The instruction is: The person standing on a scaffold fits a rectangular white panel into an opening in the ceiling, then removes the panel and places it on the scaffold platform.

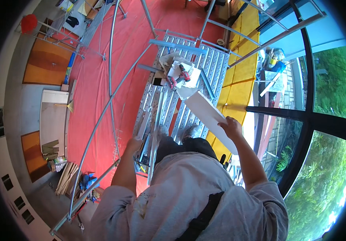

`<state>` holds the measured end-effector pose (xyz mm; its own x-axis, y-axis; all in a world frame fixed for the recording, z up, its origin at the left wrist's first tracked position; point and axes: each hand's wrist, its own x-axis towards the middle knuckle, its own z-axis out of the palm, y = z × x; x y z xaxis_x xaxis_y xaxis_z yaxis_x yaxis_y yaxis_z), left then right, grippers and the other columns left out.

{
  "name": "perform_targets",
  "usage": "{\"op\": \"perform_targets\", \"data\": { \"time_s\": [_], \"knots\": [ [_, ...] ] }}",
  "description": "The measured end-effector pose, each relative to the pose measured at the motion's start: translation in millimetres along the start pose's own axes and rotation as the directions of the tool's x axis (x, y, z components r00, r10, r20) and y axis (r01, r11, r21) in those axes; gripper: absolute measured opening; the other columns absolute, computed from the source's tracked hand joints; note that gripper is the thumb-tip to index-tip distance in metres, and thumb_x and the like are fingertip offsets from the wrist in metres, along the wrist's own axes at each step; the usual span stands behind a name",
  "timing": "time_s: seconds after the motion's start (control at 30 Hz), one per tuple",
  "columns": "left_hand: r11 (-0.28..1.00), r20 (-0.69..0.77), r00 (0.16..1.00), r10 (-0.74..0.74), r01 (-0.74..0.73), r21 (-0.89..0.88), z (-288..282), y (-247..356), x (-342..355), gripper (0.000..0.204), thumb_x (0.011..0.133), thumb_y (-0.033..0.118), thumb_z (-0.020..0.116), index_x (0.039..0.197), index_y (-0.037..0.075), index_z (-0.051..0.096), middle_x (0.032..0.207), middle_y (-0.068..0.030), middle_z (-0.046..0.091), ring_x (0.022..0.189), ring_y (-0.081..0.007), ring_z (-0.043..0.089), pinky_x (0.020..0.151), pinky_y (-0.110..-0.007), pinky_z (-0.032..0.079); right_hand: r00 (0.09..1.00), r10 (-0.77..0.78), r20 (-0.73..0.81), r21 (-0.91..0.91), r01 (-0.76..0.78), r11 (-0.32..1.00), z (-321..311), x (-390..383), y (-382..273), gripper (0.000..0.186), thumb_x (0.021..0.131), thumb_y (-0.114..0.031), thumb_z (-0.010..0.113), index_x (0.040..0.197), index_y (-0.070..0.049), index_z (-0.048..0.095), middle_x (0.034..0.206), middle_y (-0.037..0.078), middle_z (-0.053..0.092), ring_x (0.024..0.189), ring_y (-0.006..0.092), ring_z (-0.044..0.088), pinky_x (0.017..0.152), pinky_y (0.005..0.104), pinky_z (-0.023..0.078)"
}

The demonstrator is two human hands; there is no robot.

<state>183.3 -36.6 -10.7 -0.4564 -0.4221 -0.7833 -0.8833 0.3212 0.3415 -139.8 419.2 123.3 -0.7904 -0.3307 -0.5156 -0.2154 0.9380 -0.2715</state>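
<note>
My right hand grips the edge of a long white board, which slants over the metal scaffold deck. Lower left, my left hand is closed on a narrow pale strip beside the deck's edge. Beyond the board, a red-and-black drill and another red tool lie among white scraps on the deck. A blue-grey metal length lies to their right, and another crosses the far end. My feet are on the deck below me.
Scaffold tubes border the deck on the left, above red floor sheeting; more frames rise at the far right. A yellow panelled strip runs beside dark-framed windows. Timber offcuts are piled at lower left.
</note>
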Motion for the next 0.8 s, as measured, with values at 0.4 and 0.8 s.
{"op": "perform_targets", "data": {
  "time_s": [0.4,0.8],
  "knots": [
    [1.0,0.081,0.997,-0.014,0.012,0.021,-2.9,-76.2,32.0,0.046,0.083,0.033,0.067,0.119,0.004,0.07,0.117,-0.0247,0.069,0.111,-0.0384,0.066,0.097,-0.043,0.052,0.995,-0.099,-0.016,-0.011,0.099,0.995,99.9,47.8,-69.0,0.047,0.088,-0.048,0.069,0.105,-0.005,0.066,0.107,0.017,0.07,0.103,0.0373,0.066,0.09,0.0478,0.052],
    [0.99,-0.026,0.995,-0.101,0.103,0.092,43.2,-161.1,60.9,0.038,0.086,0.032,0.064,0.114,0.007,0.071,0.104,-0.0244,0.071,0.102,-0.0403,0.069,0.088,-0.047,0.055,0.984,-0.149,0.094,-0.07,0.156,0.985,205.3,109.1,-67.3,0.043,0.089,-0.046,0.069,0.107,-0.006,0.067,0.104,0.015,0.07,0.101,0.0354,0.068,0.089,0.0476,0.053]
  ]
}}
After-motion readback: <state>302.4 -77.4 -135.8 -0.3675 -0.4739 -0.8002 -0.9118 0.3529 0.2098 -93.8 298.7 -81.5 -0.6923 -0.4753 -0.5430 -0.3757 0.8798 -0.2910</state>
